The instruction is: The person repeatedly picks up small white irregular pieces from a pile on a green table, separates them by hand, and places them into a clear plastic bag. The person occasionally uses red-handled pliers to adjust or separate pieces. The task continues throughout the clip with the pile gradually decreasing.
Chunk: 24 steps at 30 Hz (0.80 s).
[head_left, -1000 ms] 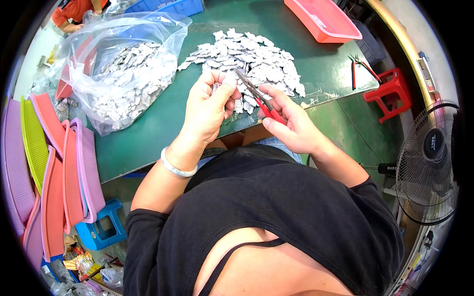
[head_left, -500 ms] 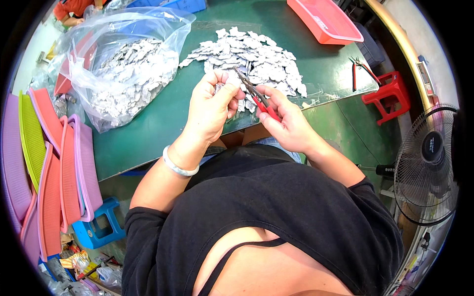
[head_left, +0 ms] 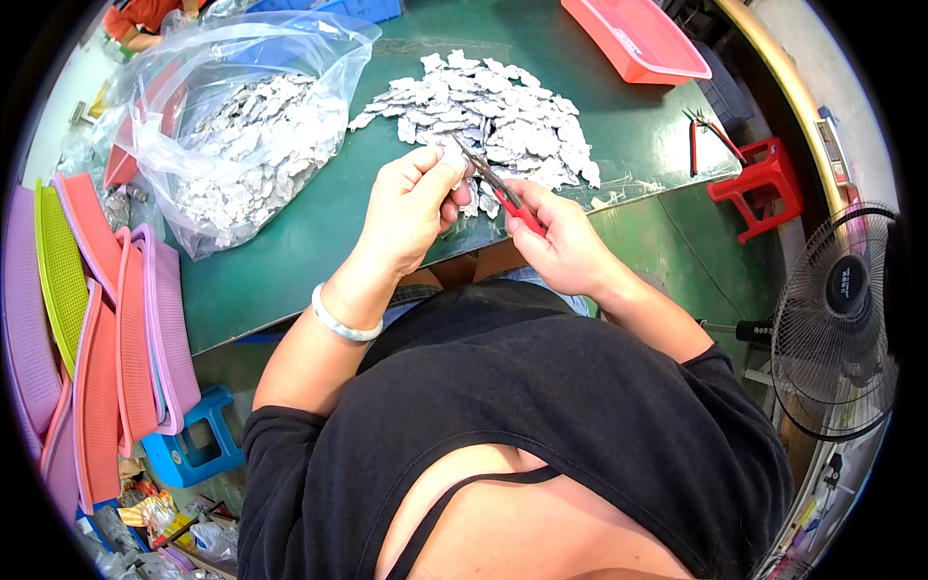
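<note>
My right hand (head_left: pixel 563 242) is wrapped round red-handled pliers (head_left: pixel 501 189), whose dark jaws slant up and left. At the tip of the jaws, my left hand (head_left: pixel 408 205) pinches a small whitish piece (head_left: pixel 451 160), mostly hidden by thumb and fingers. Just beyond both hands lies a heap of flat, pale grey-white pieces (head_left: pixel 503 111) with irregular outlines. A clear plastic bag (head_left: pixel 338 72) full of similar pieces lies open on the left of the green table (head_left: pixel 261 290).
A coral-pink tray (head_left: pixel 633 43) sits at the far right, with another pair of red-handled pliers (head_left: pixel 694 145) near the table corner. Red stool (head_left: pixel 764 193) and fan (head_left: pixel 841 309) stand right. Coloured baskets (head_left: pixel 106 319) and a blue stool (head_left: pixel 198 440) are left. Another person's arm (head_left: pixel 140 41) shows far left.
Both hands have shifted very slightly, the pliers' tip a little left, staying close to the pinched piece. The heap and the bag look the same.
</note>
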Available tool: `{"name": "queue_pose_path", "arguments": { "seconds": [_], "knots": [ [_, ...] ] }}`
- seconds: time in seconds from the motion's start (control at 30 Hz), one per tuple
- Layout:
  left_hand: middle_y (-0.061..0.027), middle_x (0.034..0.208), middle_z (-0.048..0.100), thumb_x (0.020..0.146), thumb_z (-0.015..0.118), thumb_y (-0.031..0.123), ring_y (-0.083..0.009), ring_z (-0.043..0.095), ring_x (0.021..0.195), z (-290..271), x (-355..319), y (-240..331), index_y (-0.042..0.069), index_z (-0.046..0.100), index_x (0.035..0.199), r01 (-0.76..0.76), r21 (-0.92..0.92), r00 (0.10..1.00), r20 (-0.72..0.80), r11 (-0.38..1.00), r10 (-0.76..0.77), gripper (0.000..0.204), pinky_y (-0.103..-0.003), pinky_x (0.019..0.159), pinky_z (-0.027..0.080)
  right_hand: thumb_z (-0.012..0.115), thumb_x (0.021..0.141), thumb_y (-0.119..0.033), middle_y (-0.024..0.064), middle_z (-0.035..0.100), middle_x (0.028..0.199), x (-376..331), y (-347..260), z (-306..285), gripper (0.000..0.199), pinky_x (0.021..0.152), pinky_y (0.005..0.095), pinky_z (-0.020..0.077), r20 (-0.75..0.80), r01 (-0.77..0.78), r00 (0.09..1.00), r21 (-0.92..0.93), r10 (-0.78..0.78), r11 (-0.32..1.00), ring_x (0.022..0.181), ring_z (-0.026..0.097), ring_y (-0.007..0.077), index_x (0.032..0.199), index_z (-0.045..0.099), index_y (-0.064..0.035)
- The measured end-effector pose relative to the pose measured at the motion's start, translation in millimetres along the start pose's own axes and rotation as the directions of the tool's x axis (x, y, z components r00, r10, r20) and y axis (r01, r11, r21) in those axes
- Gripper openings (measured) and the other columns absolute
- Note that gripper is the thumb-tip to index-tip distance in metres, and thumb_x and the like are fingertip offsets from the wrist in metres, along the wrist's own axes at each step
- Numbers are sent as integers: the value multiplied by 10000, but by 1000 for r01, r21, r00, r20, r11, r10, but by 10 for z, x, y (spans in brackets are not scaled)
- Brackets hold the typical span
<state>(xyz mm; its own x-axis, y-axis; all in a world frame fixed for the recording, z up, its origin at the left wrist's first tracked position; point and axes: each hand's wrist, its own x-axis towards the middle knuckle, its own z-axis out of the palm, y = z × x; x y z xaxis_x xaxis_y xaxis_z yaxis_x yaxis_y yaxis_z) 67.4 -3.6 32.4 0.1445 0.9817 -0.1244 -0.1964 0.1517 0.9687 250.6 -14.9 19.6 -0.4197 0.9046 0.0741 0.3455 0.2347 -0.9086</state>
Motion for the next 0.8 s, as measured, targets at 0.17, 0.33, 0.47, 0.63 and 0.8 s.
{"name": "queue_pose_path", "arguments": {
  "seconds": [0.17,0.33,0.47,0.63,0.8],
  "knots": [
    [7,647,535,888,500,180,-31,437,511,-19,-8,5,29,575,866,25,-99,999,46,995,-20,170,-142,441,326,491,787,-52,114,562,698,1,-25,-30,315,636,291,446,33,13,999,51,-15,999,640,542,165,1092,493,27],
    [-2,669,539,886,507,178,-48,448,543,-71,-5,-51,18,561,895,54,-217,993,117,975,-29,169,-145,465,340,478,799,-66,62,548,716,-15,13,-50,299,649,276,436,127,-98,990,239,69,966,679,502,117,1083,504,24],
    [4,658,545,884,519,182,-47,452,523,-92,-6,-93,33,570,879,50,-257,989,149,965,-11,158,-153,450,337,480,805,-76,34,548,740,-29,18,-45,287,662,274,432,154,-140,983,296,98,945,697,486,106,1073,513,21],
    [2,666,542,885,517,179,-47,447,520,-90,17,-93,29,571,891,41,-230,993,120,972,-14,159,-157,442,331,524,804,-102,24,550,793,14,27,-71,369,685,265,433,149,-116,985,222,84,968,727,494,104,1154,477,4],
    [-11,691,523,886,515,169,-53,431,533,-57,-26,-42,1,556,976,90,-244,995,71,966,-74,196,-156,436,316,598,788,-127,19,545,899,44,105,-311,508,745,248,430,37,-33,999,284,24,958,813,497,90,1249,413,-19]
  ]
}}
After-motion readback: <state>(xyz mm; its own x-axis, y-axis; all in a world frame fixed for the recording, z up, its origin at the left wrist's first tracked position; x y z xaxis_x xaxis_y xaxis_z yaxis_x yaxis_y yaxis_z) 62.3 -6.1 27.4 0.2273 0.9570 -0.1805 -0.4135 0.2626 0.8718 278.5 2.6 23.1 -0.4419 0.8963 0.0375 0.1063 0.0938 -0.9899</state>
